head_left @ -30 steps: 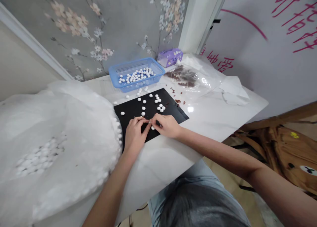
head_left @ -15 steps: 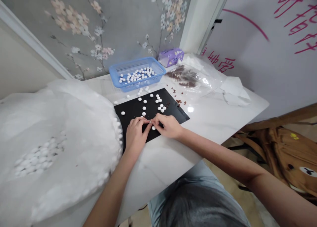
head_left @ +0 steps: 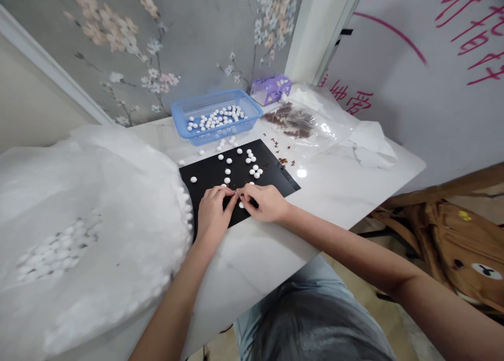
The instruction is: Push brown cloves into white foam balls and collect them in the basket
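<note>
Over the near part of the black mat (head_left: 277,176), the left hand (head_left: 213,208) and right hand (head_left: 266,202) meet, fingers pinched together on a small pale piece (head_left: 237,193), white balls (head_left: 227,171) scattered across the mat's far part

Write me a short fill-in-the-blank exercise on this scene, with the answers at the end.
1. The plastic basket holding white pieces is colored ____.
2. The left hand and right hand are close together above a ____ mat.
3. In the picture, the purple packet lies to the ____ of the basket.

Missing words: blue; black; right.
</note>
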Demonstrator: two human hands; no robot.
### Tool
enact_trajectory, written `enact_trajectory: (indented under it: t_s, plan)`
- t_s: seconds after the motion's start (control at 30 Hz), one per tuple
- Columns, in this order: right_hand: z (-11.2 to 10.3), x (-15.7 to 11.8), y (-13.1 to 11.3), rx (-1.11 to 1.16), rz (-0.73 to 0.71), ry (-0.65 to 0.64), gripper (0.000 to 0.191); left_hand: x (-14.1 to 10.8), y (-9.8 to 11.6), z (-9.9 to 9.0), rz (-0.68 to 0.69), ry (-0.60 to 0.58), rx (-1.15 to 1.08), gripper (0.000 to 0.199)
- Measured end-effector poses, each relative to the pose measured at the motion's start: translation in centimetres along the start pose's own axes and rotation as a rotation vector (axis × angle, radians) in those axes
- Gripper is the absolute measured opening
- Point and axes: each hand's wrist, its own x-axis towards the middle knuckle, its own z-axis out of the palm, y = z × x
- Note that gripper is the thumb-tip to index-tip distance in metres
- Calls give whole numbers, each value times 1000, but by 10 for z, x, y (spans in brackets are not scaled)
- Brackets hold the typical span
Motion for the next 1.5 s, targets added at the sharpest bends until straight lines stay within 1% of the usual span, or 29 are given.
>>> enact_trajectory:
  t_s: [0.13,0.3,0.4,0.6,0.73,1.1,1.33,1.43,1.5]
  plan:
    - [-2,-1,-5,-47,-57,4,11,1,0,0,0,1,-10,14]
    - [-5,1,-6,-37,-23,-20,10,1,0,0,-7,2,-24,15]
    - [-7,2,-5,5,-5,-38,10,1,0,0,-11,9,-35,14]
    - [-9,0,-5,90,1,-28,13,0,0,-1,-21,15,-51,11]
    - [-10,1,-5,121,9,-51,15,0,-2,1,-23,22,-54,11]
    - [-11,5,-5,86,-68,-105,10,1,-2,1,-31,16,-74,11]
    - [-12,6,-4,108,-73,-131,7,1,-1,1,-45,28,-106,11]
    - [-12,6,-3,157,-38,-127,6,1,-2,1,-46,37,-116,12]
    - [-13,7,-1,253,32,-102,5,2,-3,1,-48,46,-121,13]
